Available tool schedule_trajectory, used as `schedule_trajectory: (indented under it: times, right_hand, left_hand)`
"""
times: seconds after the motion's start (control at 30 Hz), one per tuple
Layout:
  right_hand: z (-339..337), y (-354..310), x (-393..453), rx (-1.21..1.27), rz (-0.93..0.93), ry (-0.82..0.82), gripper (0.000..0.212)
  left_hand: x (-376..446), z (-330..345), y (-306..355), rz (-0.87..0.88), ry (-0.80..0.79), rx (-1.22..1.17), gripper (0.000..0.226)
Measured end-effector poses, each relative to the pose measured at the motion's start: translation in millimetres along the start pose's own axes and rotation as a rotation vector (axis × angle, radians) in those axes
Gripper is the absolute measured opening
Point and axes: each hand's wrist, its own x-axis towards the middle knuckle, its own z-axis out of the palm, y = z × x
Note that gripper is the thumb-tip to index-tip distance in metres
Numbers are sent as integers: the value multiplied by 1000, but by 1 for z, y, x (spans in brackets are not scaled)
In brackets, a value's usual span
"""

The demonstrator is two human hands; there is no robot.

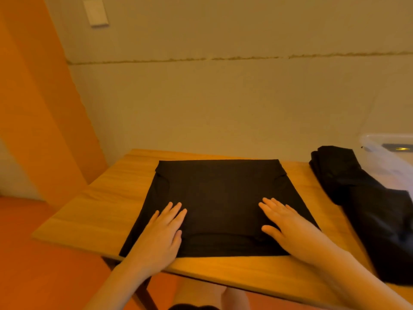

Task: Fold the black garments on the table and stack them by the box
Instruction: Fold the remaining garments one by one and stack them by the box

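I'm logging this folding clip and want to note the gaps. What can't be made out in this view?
- Clear box: cut off by the right edge; contents unreadable.
- Pile of black garments: dark and blurred, also cut by the right edge; count unclear.
- Flat black garment: both the left hand and right hand cover parts; its folded layers cannot be told apart.
- Table: the right end is out of frame.

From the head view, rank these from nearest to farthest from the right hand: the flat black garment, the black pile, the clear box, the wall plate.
1. Flat black garment: directly under the right hand, which rests on it.
2. Black pile: to its right on the table.
3. Clear box: behind the pile, far right.
4. Wall plate: high on the wall, upper left.
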Motion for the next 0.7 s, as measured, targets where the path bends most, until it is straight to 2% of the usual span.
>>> schedule_trajectory:
  times: [0.07, 0.13, 0.17, 0.23, 0.3, 0.53, 0.6, 0.67, 0.7]
  right_hand:
    - [6, -9, -12, 56, -87, -26, 61]
    - [14, -9, -22, 15, -130, -45, 83]
    - [17, -7, -27, -6, -124, -50, 96]
    - [20, 1, -35, -21, -105, -41, 110]
    - [19, 9, -43, -20, -93, -42, 116]
    - [24, 25, -67, -63, -100, -54, 115]
    - [23, 25, -73, -73, -108, -82, 116]
    - [22, 24, -78, -75, -124, -86, 113]
    - [22, 24, -82, -72, -131, -87, 109]
  left_hand:
    - [-10, -1, 5, 53, -63, 12, 63]
    - [-19, 0, 5, 85, -99, 46, 96]
    - [-23, 1, 2, 88, -103, 72, 103]
    - [-28, 3, -5, 88, -77, 101, 97]
    - [-33, 4, -11, 110, -49, 133, 80]
    - [-52, 6, -28, 154, -2, 262, 71]
    - [-55, 9, -31, 197, 34, 289, 65]
    - [-59, 13, -36, 288, 73, 277, 49]
    - [-62, 12, -37, 323, 101, 278, 56]
